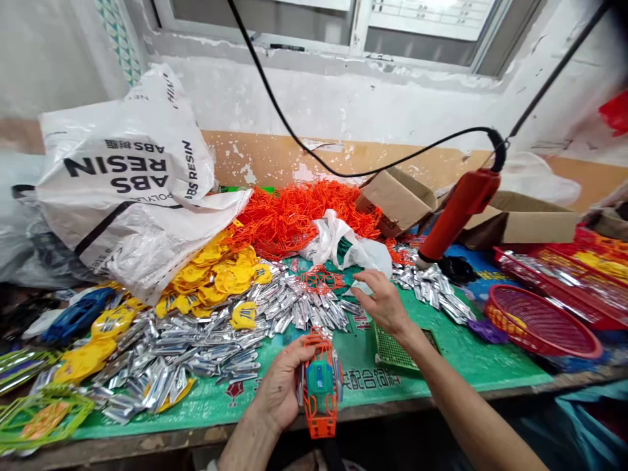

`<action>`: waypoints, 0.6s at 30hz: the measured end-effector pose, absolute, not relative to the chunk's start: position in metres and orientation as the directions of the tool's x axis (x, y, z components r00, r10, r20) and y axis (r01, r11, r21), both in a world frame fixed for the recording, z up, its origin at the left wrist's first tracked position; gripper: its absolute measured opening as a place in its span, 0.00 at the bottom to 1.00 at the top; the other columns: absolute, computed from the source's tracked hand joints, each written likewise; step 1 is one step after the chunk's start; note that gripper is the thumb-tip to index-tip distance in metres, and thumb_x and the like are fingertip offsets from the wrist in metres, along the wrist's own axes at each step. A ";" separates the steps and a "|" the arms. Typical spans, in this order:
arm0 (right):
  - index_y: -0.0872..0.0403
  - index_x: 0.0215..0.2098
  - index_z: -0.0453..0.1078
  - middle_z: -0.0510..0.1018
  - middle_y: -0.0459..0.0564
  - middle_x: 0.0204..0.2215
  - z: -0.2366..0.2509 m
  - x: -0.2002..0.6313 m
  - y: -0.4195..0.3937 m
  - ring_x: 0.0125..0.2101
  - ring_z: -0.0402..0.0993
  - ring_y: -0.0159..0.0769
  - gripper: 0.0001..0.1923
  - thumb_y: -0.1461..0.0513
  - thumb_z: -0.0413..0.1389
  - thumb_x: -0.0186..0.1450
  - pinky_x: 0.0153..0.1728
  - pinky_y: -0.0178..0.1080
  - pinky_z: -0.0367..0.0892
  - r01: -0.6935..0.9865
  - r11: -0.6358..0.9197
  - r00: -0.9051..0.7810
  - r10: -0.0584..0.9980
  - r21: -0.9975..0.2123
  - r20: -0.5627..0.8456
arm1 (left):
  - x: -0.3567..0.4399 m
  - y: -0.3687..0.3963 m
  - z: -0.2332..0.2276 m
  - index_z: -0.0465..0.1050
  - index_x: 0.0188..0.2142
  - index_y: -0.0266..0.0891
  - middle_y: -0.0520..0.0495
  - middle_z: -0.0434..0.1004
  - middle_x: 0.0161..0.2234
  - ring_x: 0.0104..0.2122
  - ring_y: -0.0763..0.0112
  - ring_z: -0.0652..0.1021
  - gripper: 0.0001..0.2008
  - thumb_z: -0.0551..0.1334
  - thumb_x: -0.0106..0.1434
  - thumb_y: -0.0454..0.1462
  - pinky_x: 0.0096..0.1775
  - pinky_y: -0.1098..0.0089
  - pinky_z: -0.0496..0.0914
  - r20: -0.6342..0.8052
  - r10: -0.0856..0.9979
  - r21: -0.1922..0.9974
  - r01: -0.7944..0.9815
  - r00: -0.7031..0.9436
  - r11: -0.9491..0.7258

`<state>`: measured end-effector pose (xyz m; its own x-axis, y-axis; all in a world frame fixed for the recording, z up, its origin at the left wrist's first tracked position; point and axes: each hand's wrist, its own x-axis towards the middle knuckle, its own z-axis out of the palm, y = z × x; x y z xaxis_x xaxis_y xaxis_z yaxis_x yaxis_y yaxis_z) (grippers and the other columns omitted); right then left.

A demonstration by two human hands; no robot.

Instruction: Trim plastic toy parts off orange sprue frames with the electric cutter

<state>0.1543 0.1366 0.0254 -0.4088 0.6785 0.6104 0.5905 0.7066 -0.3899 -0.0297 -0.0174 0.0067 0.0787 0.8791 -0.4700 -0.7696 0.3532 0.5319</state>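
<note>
Left grip (279, 389) is closed around an orange plastic cage (320, 386), thumb on the near side and fingers wrapped behind, holding it just above the front edge of the counter (441, 366). Inside the cage sits a teal piece (320, 379), and the cage's lower end hangs past the counter's edge. Right grip (385, 302) reaches forward over the green mat, fingers loosely curled and partly open, fingertips touching a bit of white plastic bag (343, 245); whether it pinches anything I cannot tell.

Just beside that hand, a second orange cage piece (321, 280) lies on a spread of silver foil packets (294, 307), which covers much of the counter to the left. A small green mesh tray (392, 350) lies under the right wrist. Yellow plastic parts (216, 275) are heaped behind the packets, and a tangle of orange frames (289, 216) is piled against the wall. A large white sack printed ABS RESIN (132, 170) slumps at the left. To the right, a red tool (456, 209) hangs on a black cable (304, 147) above more packets, near a red basket (540, 320) and open cardboard boxes (524, 219).
</note>
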 end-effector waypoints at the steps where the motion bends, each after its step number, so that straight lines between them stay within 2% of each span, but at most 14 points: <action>1: 0.55 0.41 0.73 0.78 0.54 0.36 0.024 0.150 0.136 0.39 0.74 0.42 0.08 0.62 0.54 0.64 0.41 0.43 0.69 0.563 0.714 -0.452 0.687 -0.416 0.568 | -0.032 -0.019 0.007 0.78 0.35 0.31 0.45 0.82 0.28 0.24 0.70 0.79 0.11 0.70 0.50 0.30 0.30 0.71 0.74 -0.473 0.879 0.533 -0.774 0.064 0.343; 5: 0.55 0.37 0.74 0.78 0.48 0.29 0.018 0.122 0.131 0.29 0.74 0.35 0.08 0.63 0.53 0.65 0.31 0.35 0.67 0.458 0.733 -0.638 0.665 -0.504 0.388 | -0.039 -0.026 0.005 0.77 0.32 0.30 0.45 0.81 0.26 0.23 0.71 0.78 0.09 0.69 0.48 0.30 0.28 0.72 0.72 -0.476 0.879 0.549 -0.780 0.005 0.302; 11: 0.57 0.35 0.75 0.78 0.48 0.28 0.018 0.032 0.136 0.29 0.72 0.33 0.07 0.64 0.55 0.62 0.31 0.34 0.63 0.416 0.765 -0.803 0.563 -0.492 0.197 | -0.045 -0.032 0.001 0.77 0.32 0.31 0.46 0.81 0.25 0.23 0.70 0.77 0.10 0.69 0.48 0.32 0.28 0.71 0.72 -0.492 0.867 0.568 -0.783 -0.075 0.254; 14: 0.57 0.40 0.76 0.79 0.51 0.33 0.020 -0.014 0.133 0.33 0.73 0.36 0.11 0.61 0.58 0.60 0.34 0.35 0.64 0.407 0.796 -0.853 0.506 -0.448 0.126 | -0.050 -0.038 0.000 0.77 0.33 0.32 0.47 0.81 0.26 0.23 0.71 0.77 0.10 0.69 0.48 0.31 0.27 0.72 0.71 -0.513 0.853 0.567 -0.785 -0.099 0.249; 18: 0.55 0.47 0.74 0.77 0.57 0.46 0.022 -0.054 0.118 0.41 0.74 0.43 0.25 0.56 0.65 0.52 0.37 0.37 0.66 0.385 0.841 -0.903 0.429 -0.379 0.034 | -0.061 -0.048 0.002 0.78 0.35 0.32 0.47 0.81 0.26 0.23 0.72 0.77 0.11 0.69 0.49 0.31 0.28 0.72 0.71 -0.527 0.838 0.574 -0.788 -0.145 0.224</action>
